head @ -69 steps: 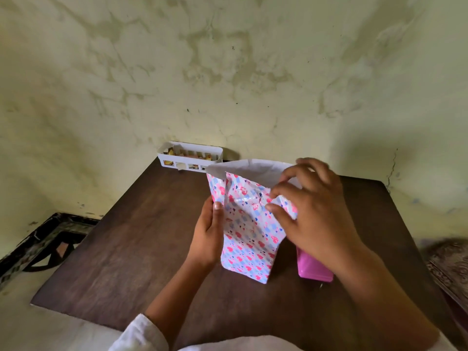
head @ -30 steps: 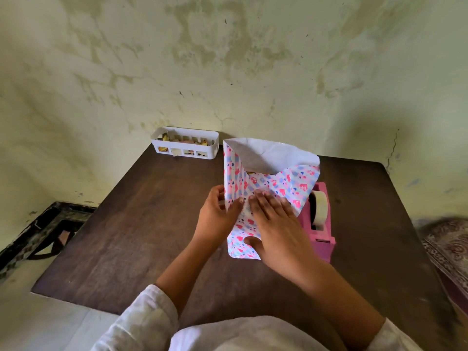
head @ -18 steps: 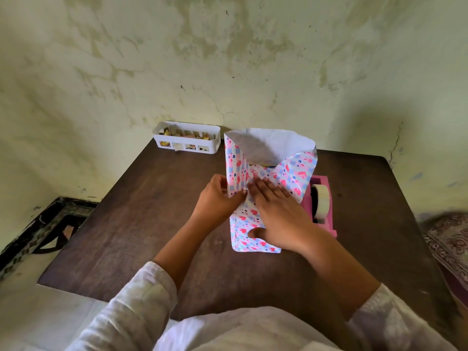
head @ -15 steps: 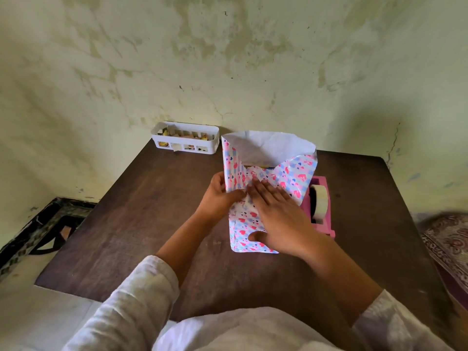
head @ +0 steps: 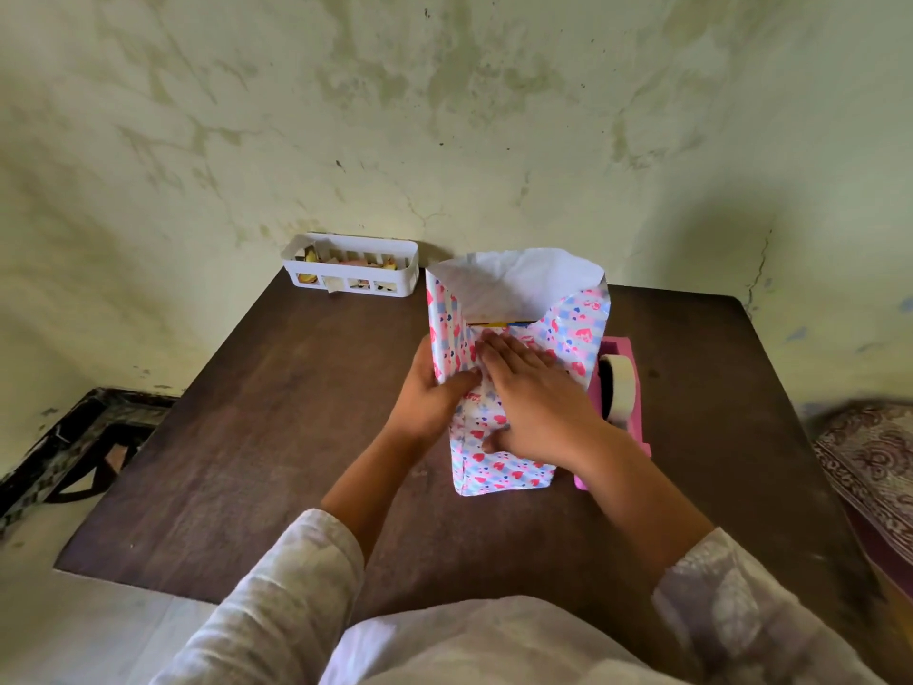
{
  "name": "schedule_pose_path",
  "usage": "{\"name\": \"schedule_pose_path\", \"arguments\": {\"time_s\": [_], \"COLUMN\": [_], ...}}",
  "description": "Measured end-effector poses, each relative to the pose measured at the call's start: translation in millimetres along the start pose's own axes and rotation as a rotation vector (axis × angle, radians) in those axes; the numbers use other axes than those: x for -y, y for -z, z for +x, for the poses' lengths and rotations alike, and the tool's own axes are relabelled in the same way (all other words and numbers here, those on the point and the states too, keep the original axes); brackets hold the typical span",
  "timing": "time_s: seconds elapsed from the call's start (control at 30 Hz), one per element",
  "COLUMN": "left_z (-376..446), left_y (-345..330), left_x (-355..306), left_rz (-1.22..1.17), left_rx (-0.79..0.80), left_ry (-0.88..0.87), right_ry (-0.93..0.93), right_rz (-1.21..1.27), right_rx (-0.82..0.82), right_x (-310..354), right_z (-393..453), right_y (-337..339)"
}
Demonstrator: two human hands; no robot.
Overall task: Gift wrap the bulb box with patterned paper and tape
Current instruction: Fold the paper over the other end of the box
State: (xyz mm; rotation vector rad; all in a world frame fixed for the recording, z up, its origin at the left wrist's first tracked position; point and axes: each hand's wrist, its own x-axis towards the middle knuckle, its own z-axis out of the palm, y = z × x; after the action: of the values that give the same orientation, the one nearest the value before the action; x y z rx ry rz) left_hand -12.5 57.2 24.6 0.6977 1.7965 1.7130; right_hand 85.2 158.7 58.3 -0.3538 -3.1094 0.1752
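Bulb box [head: 499,324]: on the table [head: 276,412], almost all hidden by patterned paper [head: 499,467].
Right hand [head: 536,402]: flat, pressing the paper.
Left hand [head: 427,395]: grip probably grasping the paper's left edge.
Tape dispenser [head: 625,388]: partly hidden behind.

Heart-patterned paper [head: 499,472] around upright bulb box [head: 499,324], top flaps open, beside pink tape dispenser [head: 623,388].

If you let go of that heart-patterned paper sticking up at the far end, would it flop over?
Probably not at once: the patterned paper stands upright unsupported, so it seems fairly stiff. It looks thin and light, so a nudge would likely bend it. The right hand pressing it flat suggests the folds spring back.
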Motion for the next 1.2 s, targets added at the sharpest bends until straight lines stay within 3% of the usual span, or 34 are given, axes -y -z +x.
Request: {"name": "schedule_pose_path", "arguments": {"time_s": [0.27, 0.43, 0.63, 0.87, 1.0, 1.07, 1.2], "left_z": [5, 8, 8, 10, 8, 4, -11], "left_y": [-4, -8, -10, -8, -12, -16, -18], "left_x": [2, 1, 1, 2, 2, 3, -9], "left_rz": [0.024, 0.120, 0.179, 0.345, 0.364, 0.349, 0.435], "left_rx": [-0.095, -0.102, -0.119, -0.124, -0.221, -0.343, -0.553], "left_ry": [0.020, -0.011, -0.014, -0.032, -0.064, -0.144, -0.623], "right_ry": [-0.011, -0.036, -0.181, -0.128, -0.106, -0.107, -0.116], "right_rz": [-0.056, 0.116, -0.011, -0.021, -0.056, -0.058, -0.046], "right_rx": [-0.027, 0.066, 0.034, 0.029, -0.015, -0.036, -0.084], "right_x": [6, 6, 6, -14, -16, -15, -14], "right_z": [-4, -8, -29, -6, -4, -5, -8], "right_y": [-8, 7, -2, -1, -3, -4, -7]}}
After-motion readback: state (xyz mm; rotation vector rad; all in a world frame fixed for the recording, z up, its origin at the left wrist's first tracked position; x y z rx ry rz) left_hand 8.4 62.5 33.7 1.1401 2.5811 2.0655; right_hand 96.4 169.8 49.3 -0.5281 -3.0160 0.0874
